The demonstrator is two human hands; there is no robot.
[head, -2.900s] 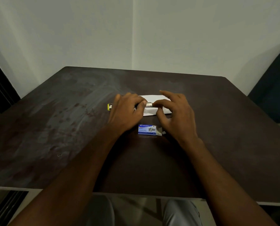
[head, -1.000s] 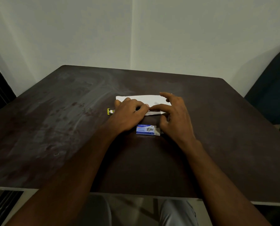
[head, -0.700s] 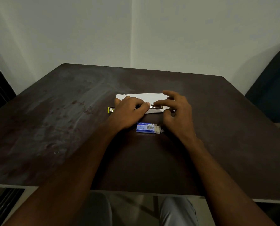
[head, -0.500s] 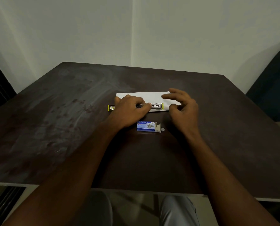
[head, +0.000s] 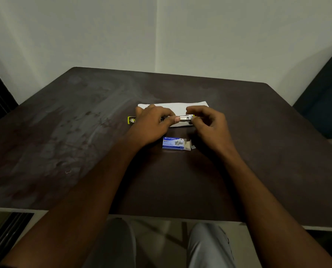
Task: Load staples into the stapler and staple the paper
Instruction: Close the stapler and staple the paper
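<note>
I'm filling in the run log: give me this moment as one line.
step: loading staples | left hand: holds stapler down | right hand: pinching at its open end | staple box: open, nearer | paper: under stapler, unstapled

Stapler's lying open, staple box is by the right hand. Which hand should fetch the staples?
Right, probably. The left hand is pinning the stapler body on the paper; the right hand only pinches the stapler's front end, and the staple box has its open flap facing that side.
</note>
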